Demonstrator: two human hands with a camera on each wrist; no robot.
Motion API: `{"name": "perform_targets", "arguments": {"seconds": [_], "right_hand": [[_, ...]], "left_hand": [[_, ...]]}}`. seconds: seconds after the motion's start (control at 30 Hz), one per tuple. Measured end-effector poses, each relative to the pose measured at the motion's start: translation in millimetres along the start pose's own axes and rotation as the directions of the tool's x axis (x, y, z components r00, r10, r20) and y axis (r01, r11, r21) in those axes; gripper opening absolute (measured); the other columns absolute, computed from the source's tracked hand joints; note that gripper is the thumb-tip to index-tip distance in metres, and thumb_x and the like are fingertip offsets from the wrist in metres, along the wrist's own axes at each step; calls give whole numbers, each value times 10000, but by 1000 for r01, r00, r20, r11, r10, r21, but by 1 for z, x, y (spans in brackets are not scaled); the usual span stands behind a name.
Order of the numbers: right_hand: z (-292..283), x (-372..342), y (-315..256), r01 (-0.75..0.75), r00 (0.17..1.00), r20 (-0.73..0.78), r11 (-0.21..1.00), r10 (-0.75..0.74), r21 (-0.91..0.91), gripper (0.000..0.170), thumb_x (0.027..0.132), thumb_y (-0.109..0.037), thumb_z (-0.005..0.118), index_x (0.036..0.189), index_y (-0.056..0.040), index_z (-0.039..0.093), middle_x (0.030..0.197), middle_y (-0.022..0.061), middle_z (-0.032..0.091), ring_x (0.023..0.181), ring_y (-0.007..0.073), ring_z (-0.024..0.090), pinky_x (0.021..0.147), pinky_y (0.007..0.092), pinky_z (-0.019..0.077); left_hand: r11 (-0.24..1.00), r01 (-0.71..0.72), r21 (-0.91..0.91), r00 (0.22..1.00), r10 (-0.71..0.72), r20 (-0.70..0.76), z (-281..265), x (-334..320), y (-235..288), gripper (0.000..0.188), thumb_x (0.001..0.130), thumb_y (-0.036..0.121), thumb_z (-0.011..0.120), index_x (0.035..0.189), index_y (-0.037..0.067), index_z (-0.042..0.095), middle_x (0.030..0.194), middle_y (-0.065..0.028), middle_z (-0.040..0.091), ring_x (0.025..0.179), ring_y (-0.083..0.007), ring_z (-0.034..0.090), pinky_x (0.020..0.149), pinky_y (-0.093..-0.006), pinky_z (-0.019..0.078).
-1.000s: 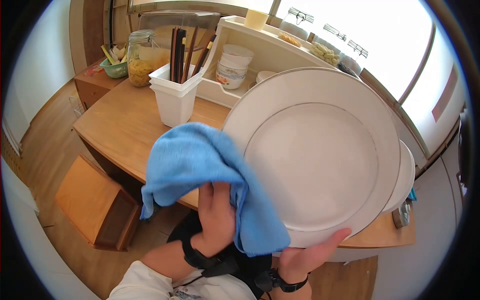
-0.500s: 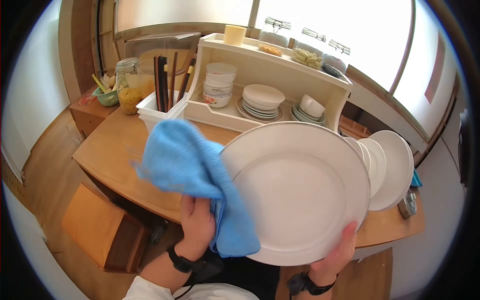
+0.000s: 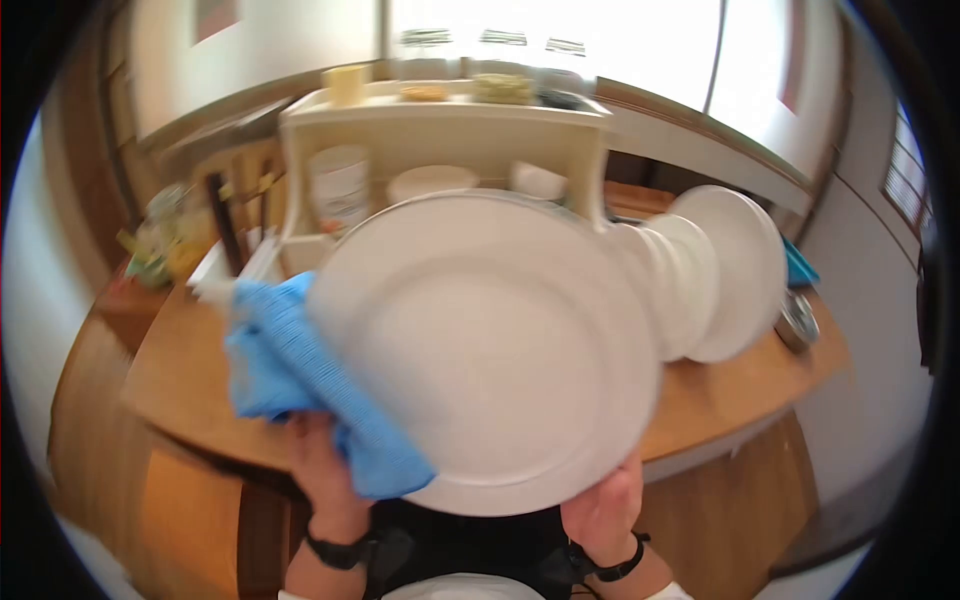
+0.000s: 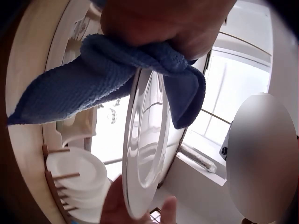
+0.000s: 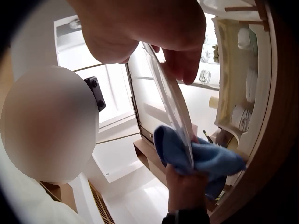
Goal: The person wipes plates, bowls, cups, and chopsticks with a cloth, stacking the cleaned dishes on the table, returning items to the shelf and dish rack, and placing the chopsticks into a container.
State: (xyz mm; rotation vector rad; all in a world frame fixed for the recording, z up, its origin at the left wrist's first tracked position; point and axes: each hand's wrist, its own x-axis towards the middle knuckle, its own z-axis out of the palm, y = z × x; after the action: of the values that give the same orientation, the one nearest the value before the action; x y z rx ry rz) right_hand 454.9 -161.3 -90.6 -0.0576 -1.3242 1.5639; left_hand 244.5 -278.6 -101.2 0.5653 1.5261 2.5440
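A large white plate [image 3: 500, 360] with a thin rim line is held up in front of me, its broad face toward the head camera. My right hand [image 3: 608, 505] grips its lower right edge, thumb on the near face and fingers behind, as the right wrist view shows. At the lower left, my left hand [image 3: 325, 465] holds a blue cloth [image 3: 290, 345] against the rim. In the left wrist view the cloth [image 4: 140, 60] is folded over the plate's edge [image 4: 131, 140], with the hand pinching through it. Part of the cloth hangs loose to the left.
Behind the plate, a cream shelf [image 3: 450, 118] holds bowls and stacked dishes, with jars on top. Several white plates [image 3: 735, 270] stand upright on the right of the wooden table [image 3: 720, 400]. A white chopstick holder [image 3: 262, 262] stands at left. A metal item [image 3: 797, 322] lies far right.
The view has swung right and levelled, so the shelf and rack appear further left. Both hands still hold the plate and cloth; the cloth has shifted along the plate's left rim.
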Motion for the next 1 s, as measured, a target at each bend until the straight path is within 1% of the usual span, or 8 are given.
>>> {"name": "perform_targets", "arguments": {"seconds": [0.27,0.33,0.4,0.47,0.5,0.87,0.9,1.0], "right_hand": [[-17,-10,3,6,930,-365,995,-42,-101,483,1020,-367,413,1249,52,485,1231,84,559,1100,140,511,943,291,401],[-16,-7,1,36,903,-422,994,-77,-103,478,1020,-371,414,1228,51,496,1212,85,565,1085,143,519,938,295,407],[-8,0,-1,59,878,-468,993,-100,-100,474,1020,-375,415,1208,51,506,1192,85,572,1071,147,527,933,298,413],[7,8,-6,134,803,-590,990,-79,50,502,1015,-390,424,1255,48,479,1235,106,554,1105,176,529,954,320,416],[10,12,-9,121,809,-585,991,-67,54,502,1015,-390,424,1255,48,479,1235,106,554,1105,176,529,954,320,416],[16,21,-6,121,843,-537,984,-31,132,470,1020,-346,421,1344,-6,417,1324,125,495,1178,226,503,990,362,412],[5,25,-16,136,832,-549,989,-81,61,478,1020,-361,409,1336,-2,417,1329,123,487,1172,231,503,986,365,418],[-19,33,-59,200,743,-617,965,-261,-167,621,996,-481,394,1399,-10,356,1384,138,450,1242,269,459,1054,382,367]], "left_hand": [[975,-27,222,998,40,-56,10,-14,-20,381,1000,225,451,1274,-39,477,1255,-145,491,1166,-241,485,986,-368,391],[255,-582,772,740,560,373,30,-33,-18,445,1001,284,437,1318,-29,434,1285,-159,481,1179,-272,483,1011,-372,374],[519,-466,717,856,468,219,38,-45,-28,499,1006,377,400,1348,14,401,1294,-136,488,1191,-264,487,1022,-363,374],[993,57,-108,995,-66,-78,43,-52,-31,517,1011,435,357,1358,53,389,1303,-94,491,1190,-235,489,1027,-356,379],[895,166,-415,985,-172,24,60,-57,-16,497,1008,448,364,1344,84,409,1292,-61,503,1184,-207,493,1020,-351,390],[954,0,-299,999,10,34,65,-18,12,447,990,307,431,1371,73,430,1290,-74,511,1168,-237,514,1011,-370,417],[763,200,-615,980,-143,141,62,-5,11,431,995,281,417,1375,81,444,1307,-75,520,1168,-238,525,988,-369,439],[863,114,-492,980,-15,200,23,19,-14,391,1001,276,411,1333,79,478,1295,-72,541,1080,-209,580,894,-343,500]]}}
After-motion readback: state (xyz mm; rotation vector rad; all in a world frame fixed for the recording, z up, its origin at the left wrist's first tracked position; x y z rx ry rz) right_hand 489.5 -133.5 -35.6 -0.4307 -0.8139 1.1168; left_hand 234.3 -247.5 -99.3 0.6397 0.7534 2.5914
